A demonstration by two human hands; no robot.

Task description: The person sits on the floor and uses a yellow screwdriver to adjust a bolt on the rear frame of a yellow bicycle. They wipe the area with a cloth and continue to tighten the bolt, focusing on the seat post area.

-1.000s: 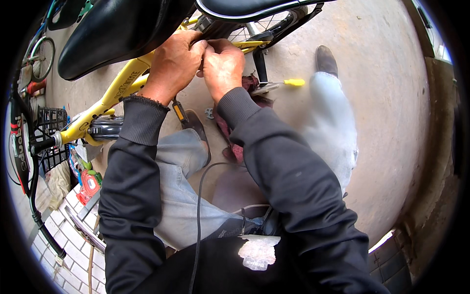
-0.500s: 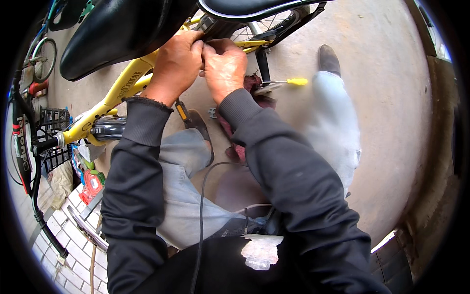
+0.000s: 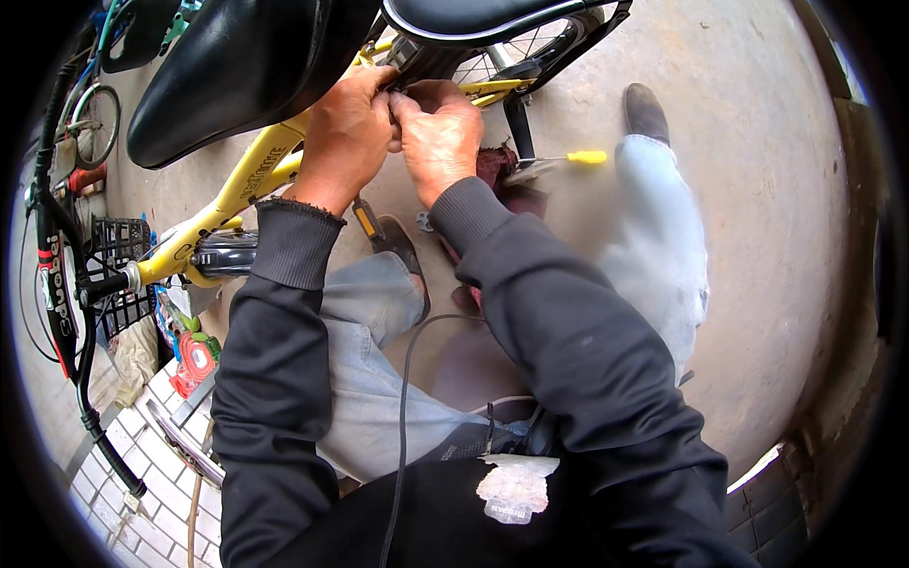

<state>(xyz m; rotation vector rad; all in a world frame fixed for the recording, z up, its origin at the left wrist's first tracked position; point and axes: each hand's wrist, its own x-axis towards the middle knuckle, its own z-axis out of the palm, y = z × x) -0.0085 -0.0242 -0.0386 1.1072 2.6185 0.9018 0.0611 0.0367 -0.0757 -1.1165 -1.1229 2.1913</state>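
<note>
- Main thing: a yellow metal bicycle frame (image 3: 227, 199), placed directly left of the left hand (image 3: 348, 128) and continued beyond its fingers.
- Long axis of the frame's main tube: slanted, its near end left of the left wrist, its far end beneath the left hand. The left hand is judged the nearer to this tube.
- Key relation: a dark block-like part (image 3: 415, 62), material not resolved, is located just beyond the fingertips of both hands, slightly right of the left. The left fingers are extended farthest toward it; actual contact cannot be confirmed.
- Left hand: fingers curled, fingertips brought in against those of the right hand (image 3: 440, 133).
- Right hand: placed beside the left, thumb and fingers bent inward as in a pinch. Whether anything small is gripped by either hand cannot be determined, the fingertips being hidden.
- Overhead limits: a glossy black saddle (image 3: 227, 76) is set left of and beyond the left hand; a black pale-edged seat (image 3: 483, 21) is set beyond the right.
- Right of the right hand, well apart: a yellow-handled screwdriver (image 3: 587, 157), handle pointed away from the hand, shaft end near a dark red cloth (image 3: 497, 167).
</note>
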